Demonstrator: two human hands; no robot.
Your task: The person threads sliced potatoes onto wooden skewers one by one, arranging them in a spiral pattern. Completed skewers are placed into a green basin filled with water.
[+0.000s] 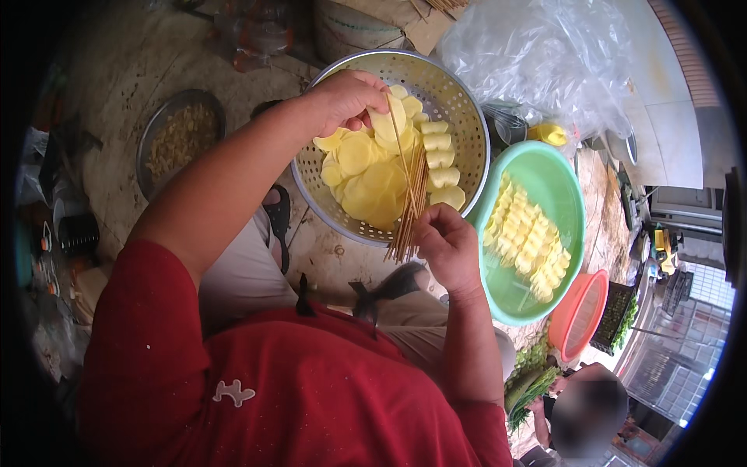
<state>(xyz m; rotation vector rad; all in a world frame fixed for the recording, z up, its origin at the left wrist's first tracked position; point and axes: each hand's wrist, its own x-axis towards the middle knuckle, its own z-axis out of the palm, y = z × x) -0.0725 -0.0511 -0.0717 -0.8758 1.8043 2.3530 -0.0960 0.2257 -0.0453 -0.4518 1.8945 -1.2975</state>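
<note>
A large perforated metal colander [467,140] before me holds a heap of thin, pale yellow slices [356,154], which look like potato. My left hand [353,102] pinches one slice [386,119] above the heap, at the upper end of a thin wooden skewer [400,146]. Down by the colander's near rim, the fingers of my right hand [448,245] are closed on the skewer's lower end. Beside that hand a bundle of bare skewers [415,187] lies across the slices and over the rim. A row of threaded, folded slices [440,157] rests along the colander's right side.
On the right, a green basin [575,192] holds several skewered slices in liquid. Beyond it stands an orange-red basin [560,318]. Clear plastic bags [537,58] lie behind. A metal bowl of pale pieces [181,137] is at left. Another person [543,426] holds green vegetables at lower right.
</note>
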